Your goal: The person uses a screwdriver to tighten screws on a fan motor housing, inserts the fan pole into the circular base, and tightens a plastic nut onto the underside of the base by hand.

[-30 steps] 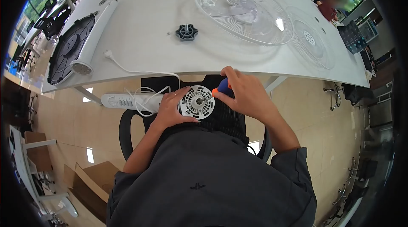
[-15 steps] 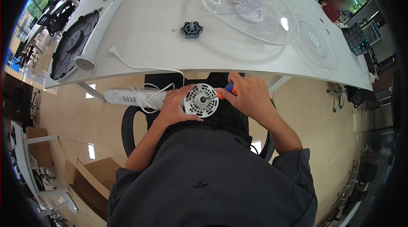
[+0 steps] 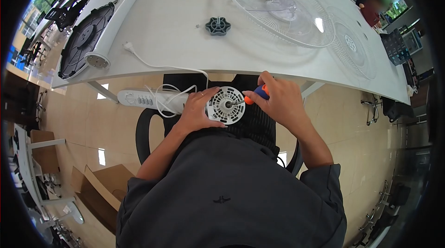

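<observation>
Across my lap lies a white fan motor unit, its round slotted face (image 3: pixel 226 114) turned up toward me. My left hand (image 3: pixel 197 110) is wrapped round the left side of that face. In my right hand (image 3: pixel 282 101) is a screwdriver (image 3: pixel 263 92) with a blue and orange handle. Its shaft points left, and its tip is at the centre of the round face. The unit's control panel (image 3: pixel 144 99), with a row of buttons, extends left past my left hand. A looped white power cord (image 3: pixel 160 102) lies over it.
On the white table (image 3: pixel 171 20) are a dark knob (image 3: pixel 218 26), a clear fan blade and grille (image 3: pixel 278 9), another grille (image 3: pixel 351 44), a black round base (image 3: pixel 85 39) and a white pole (image 3: pixel 116 23). The cord's plug (image 3: pixel 127 46) rests there. A cardboard box (image 3: pixel 104 183) stands on the floor.
The view has shifted slightly, so everything sits a little further right. My left hand still holds the motor unit, and the screwdriver tip remains at its centre.
</observation>
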Motion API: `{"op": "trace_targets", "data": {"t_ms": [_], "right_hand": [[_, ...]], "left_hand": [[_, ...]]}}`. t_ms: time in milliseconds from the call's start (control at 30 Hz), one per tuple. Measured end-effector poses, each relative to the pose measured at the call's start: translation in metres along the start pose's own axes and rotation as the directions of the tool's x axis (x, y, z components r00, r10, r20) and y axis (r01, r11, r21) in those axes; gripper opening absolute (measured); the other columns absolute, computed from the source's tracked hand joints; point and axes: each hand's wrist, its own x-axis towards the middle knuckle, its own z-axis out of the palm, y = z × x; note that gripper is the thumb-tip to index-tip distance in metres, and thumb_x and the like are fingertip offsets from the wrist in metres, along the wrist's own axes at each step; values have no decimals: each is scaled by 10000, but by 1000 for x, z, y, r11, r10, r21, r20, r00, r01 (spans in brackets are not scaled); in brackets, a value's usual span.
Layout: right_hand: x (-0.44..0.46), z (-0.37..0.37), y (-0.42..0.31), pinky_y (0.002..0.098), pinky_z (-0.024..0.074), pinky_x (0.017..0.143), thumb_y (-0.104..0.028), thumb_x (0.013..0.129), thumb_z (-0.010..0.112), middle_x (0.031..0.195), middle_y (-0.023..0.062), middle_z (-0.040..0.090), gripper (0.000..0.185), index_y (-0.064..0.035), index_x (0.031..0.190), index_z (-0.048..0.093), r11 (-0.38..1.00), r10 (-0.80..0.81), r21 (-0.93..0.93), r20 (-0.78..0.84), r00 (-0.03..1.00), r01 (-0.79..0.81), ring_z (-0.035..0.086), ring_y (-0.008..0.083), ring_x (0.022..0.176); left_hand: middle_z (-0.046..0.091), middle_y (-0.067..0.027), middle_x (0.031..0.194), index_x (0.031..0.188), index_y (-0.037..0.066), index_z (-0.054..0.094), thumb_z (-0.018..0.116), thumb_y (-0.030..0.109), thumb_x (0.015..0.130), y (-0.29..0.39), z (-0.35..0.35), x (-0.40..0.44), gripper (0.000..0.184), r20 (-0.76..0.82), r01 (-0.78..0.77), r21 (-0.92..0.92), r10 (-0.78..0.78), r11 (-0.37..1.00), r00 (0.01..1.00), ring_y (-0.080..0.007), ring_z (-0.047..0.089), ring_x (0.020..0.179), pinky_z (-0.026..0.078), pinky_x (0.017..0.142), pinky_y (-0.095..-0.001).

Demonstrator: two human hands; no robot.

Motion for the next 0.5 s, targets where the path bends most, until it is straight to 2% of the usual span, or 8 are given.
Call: {"op": "trace_targets", "data": {"t_ms": [67, 267, 333, 433, 500], "right_hand": [[-1, -2, 0, 406, 471, 550, -475, 861, 775, 665, 105, 649, 449, -68, 935, 602, 999, 35, 14, 19, 999, -36, 650, 317, 605], [-5, 0, 0, 399, 469, 546, -466, 863, 776, 666, 99, 652, 433, -71, 939, 615, 999, 3, 41, -7, 1000, -3, 648, 308, 596], [-6, -1, 0, 396, 466, 507, -472, 867, 762, 616, 78, 632, 438, -73, 922, 589, 998, -49, 22, -63, 997, 51, 635, 308, 554], [-9, 1, 2, 386, 463, 504, -479, 861, 767, 613, 73, 630, 440, -80, 914, 589, 998, -65, 17, -68, 996, 66, 634, 301, 550], [-11, 2, 3, 386, 466, 506, -462, 860, 773, 622, 69, 631, 425, -82, 914, 590, 997, -75, 27, -62, 995, 77, 634, 296, 554]], "left_hand": [[621, -151, 1397, 1423, 32, 552, 980, 459, 486, -3, -1, 1, 1115, 17, 3, -37, -2, 999, 1000, -308, 603, 1267, 397, 1088, -418], [612, -158, 1413, 1416, 8, 553, 993, 375, 487, -11, -8, 6, 1091, 66, -28, -147, 38, 989, 997, -329, 603, 1277, 435, 1100, -422], [613, -164, 1410, 1419, 1, 549, 995, 350, 480, -14, -10, 7, 1097, 82, -50, -177, 65, 983, 995, -335, 612, 1265, 456, 1087, -410], [646, -190, 1350, 1437, -8, 530, 979, 277, 485, -14, -11, 6, 1090, 89, -45, -193, 63, 980, 994, -340, 649, 1204, 488, 1043, -376], [690, -204, 1237, 1444, -7, 525, 943, 207, 494, -11, -14, 6, 1059, 127, 41, -170, -20, 985, 992, -335, 680, 1109, 514, 983, -362]]}}
